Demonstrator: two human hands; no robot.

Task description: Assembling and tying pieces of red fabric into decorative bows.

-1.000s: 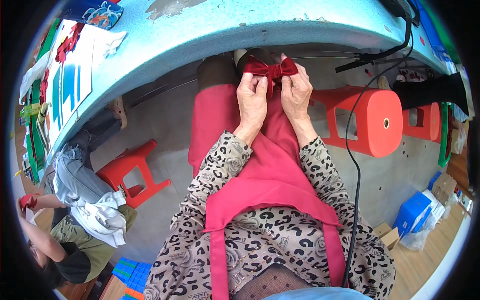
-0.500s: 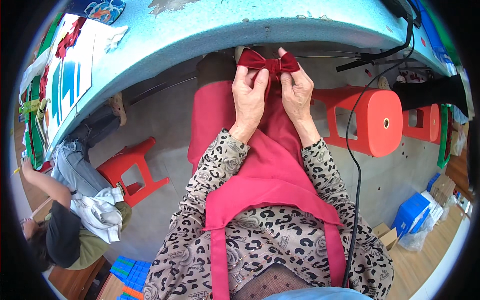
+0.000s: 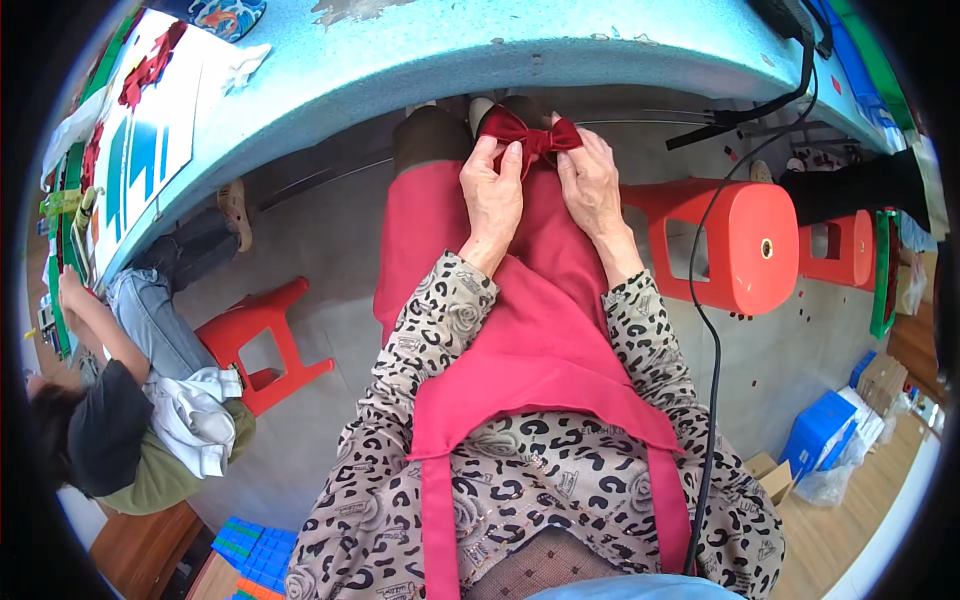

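A dark red velvet bow [image 3: 532, 137] is held over my lap, just in front of the near edge of the blue table. My left hand [image 3: 492, 198] pinches its left loop between thumb and fingers. My right hand [image 3: 592, 186] grips the right loop, thumb below and fingers behind. The bow's knot sits between the two hands, and its tails hang down below, partly hidden. Beneath the hands lies the red apron [image 3: 520, 320] over my lap.
The pale blue table [image 3: 440, 50] curves across the top, with red ribbon pieces [image 3: 152, 68] on a white sheet at left. Red stools [image 3: 760, 245] stand right and left [image 3: 262, 345]. A seated person [image 3: 130, 400] works at left. A black cable [image 3: 712, 400] hangs at right.
The right hand has turned slightly and its fingers have shifted over the right loop, which now looks narrower. The person at left has moved an arm.
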